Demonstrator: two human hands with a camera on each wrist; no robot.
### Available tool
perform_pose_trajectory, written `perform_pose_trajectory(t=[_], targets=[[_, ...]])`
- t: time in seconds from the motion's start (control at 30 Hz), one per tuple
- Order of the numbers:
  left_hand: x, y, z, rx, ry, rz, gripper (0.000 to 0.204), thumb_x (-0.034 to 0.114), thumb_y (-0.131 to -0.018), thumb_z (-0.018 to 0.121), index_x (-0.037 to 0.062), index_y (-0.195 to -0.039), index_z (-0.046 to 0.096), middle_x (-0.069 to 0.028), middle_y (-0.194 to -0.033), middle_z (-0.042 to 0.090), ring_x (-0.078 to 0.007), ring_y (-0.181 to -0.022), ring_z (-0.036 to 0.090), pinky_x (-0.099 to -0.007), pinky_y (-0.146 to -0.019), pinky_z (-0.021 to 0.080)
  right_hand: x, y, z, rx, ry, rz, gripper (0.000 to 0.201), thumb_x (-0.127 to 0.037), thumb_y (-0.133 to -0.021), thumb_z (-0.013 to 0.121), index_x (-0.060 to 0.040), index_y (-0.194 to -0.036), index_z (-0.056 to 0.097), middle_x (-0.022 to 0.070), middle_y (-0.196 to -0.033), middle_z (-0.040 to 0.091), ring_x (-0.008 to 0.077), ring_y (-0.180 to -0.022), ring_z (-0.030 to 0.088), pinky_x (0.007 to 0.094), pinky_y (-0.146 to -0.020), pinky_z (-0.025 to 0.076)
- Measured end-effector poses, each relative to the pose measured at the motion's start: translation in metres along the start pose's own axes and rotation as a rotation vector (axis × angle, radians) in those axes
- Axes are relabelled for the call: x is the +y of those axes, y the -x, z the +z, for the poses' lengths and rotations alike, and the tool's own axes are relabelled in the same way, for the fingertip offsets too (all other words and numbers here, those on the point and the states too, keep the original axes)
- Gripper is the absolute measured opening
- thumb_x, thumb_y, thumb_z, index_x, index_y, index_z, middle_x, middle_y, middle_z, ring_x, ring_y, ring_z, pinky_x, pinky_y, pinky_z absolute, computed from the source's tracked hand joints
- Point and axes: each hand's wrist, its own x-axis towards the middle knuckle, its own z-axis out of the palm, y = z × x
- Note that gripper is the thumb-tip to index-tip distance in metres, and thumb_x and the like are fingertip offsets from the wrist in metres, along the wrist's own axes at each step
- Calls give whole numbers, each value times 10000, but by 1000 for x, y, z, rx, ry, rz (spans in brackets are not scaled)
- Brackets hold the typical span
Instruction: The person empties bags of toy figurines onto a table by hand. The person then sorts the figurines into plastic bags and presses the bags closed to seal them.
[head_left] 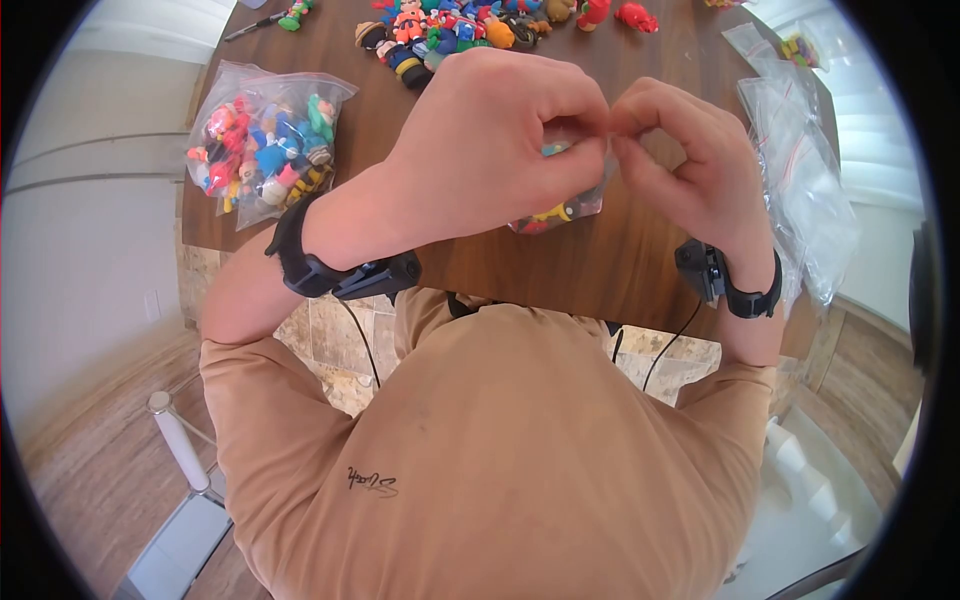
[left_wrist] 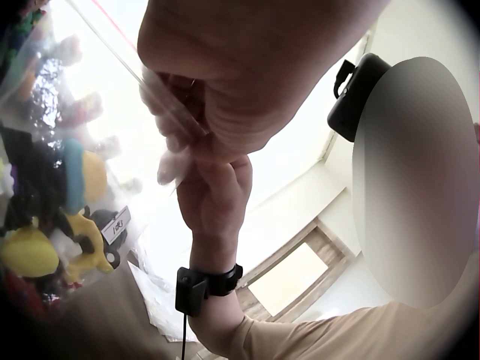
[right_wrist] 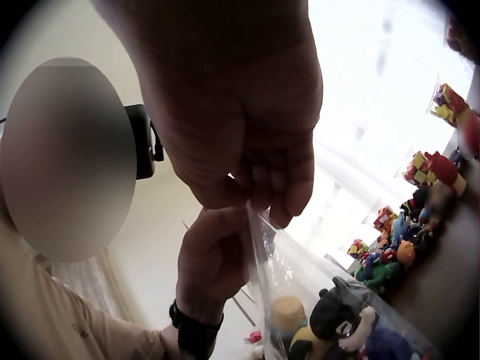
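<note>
Fingertip to fingertip, my left hand (head_left: 500, 150) and right hand (head_left: 695, 160) pinch the top edge of a clear zip bag (right_wrist: 281, 262). The bag hangs below the hands, over the near part of the table. Small toy figures (right_wrist: 337, 311) fill its lower part, among them a black-masked one and, in the left wrist view, yellow pieces (left_wrist: 28, 253). From the head, my left hand hides much of the bag, and only its lower end with a yellow figure (head_left: 550, 216) shows.
Another filled zip bag of figures (head_left: 262, 145) lies on the table's left. Loose figures (head_left: 465, 30) are heaped at the far side, near a dark pen (head_left: 254, 27). Flat clear bags (head_left: 800, 180) lie along the right edge of the brown table (head_left: 400, 150).
</note>
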Motion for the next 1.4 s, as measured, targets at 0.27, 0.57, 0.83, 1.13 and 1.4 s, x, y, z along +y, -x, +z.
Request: perform_pose_trajectory(t=[0.27,0.57,0.83,1.13,1.4], targets=[[0,0,0,12,-24,85,79,20,-753,685,14,-832,688,-28,-689,617,-93,-573,513,-238,-523,398,-3,2,3,38,48,-86,126,-9,-781,645,-19,-898,601,102,-793,617,246,-685,661,329,-596,510],[1,1,-1,13,-72,137,75,16,-768,704,7,-842,697,-60,-704,640,-149,-602,618,-256,-553,474,-2,5,-1,-2,17,-94,103,-30,-850,668,-25,-932,605,93,-831,607,270,-690,627,341,-592,480],[2,9,-7,-8,-78,97,49,15,-753,706,9,-798,689,-49,-695,639,-132,-591,594,-253,-548,464,-5,12,2,16,3,-53,101,-15,-854,657,-29,-929,590,93,-821,587,281,-677,586,340,-581,455],[-15,35,-26,12,-108,-63,45,22,-762,707,20,-804,692,-29,-696,636,-112,-595,555,-244,-548,440,3,22,-5,39,-55,17,105,28,-849,645,-10,-926,586,90,-856,609,254,-730,590,300,-650,476],[-25,61,-45,17,-109,-282,36,55,-809,693,28,-826,708,-6,-728,658,-80,-627,542,-225,-578,431,6,29,-5,39,-140,89,108,54,-849,635,4,-928,582,80,-870,614,210,-761,586,270,-700,473]])
